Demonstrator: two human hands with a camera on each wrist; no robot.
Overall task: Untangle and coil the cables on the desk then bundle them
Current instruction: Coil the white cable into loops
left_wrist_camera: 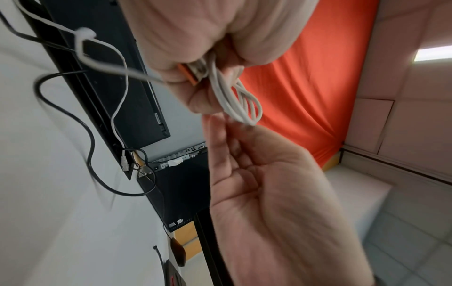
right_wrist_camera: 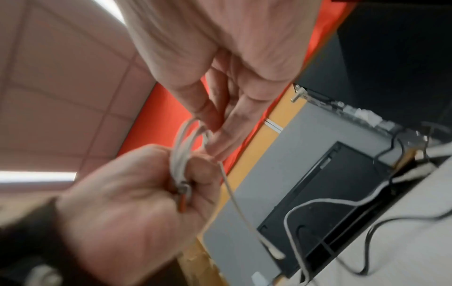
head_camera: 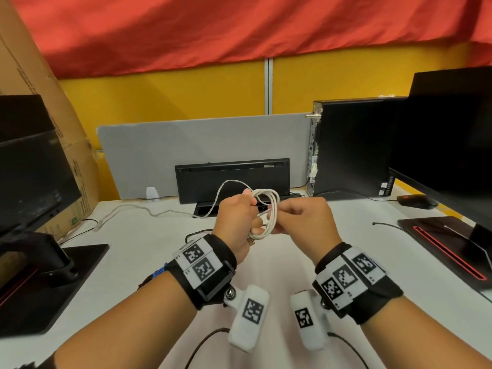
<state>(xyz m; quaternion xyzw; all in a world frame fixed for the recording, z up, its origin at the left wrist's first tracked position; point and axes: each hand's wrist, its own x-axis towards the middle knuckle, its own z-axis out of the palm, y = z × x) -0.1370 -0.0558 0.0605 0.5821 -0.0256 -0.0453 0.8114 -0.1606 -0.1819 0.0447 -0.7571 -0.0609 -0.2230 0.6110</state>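
A white cable (head_camera: 266, 209) is wound into several loops, held above the white desk (head_camera: 149, 249). My left hand (head_camera: 235, 217) grips the loops in its fist, along with an orange-tipped plug (left_wrist_camera: 188, 73). From the right, my right hand (head_camera: 298, 217) pinches the loops (right_wrist_camera: 186, 139) between thumb and fingers. The cable's loose tail (head_camera: 159, 213) runs left across the desk to a connector (head_camera: 98, 227). Thin black cables lie on the desk behind my left wrist (head_camera: 195, 232), at the right (head_camera: 386, 225) and near the front edge (head_camera: 207, 339).
A black keyboard (head_camera: 231, 179) stands on edge against a grey divider (head_camera: 159, 155). A PC tower (head_camera: 351, 145), a monitor (head_camera: 447, 129) and a mouse (head_camera: 415, 201) are at the right. Another monitor (head_camera: 34, 177) and a cardboard box (head_camera: 53, 115) are at the left.
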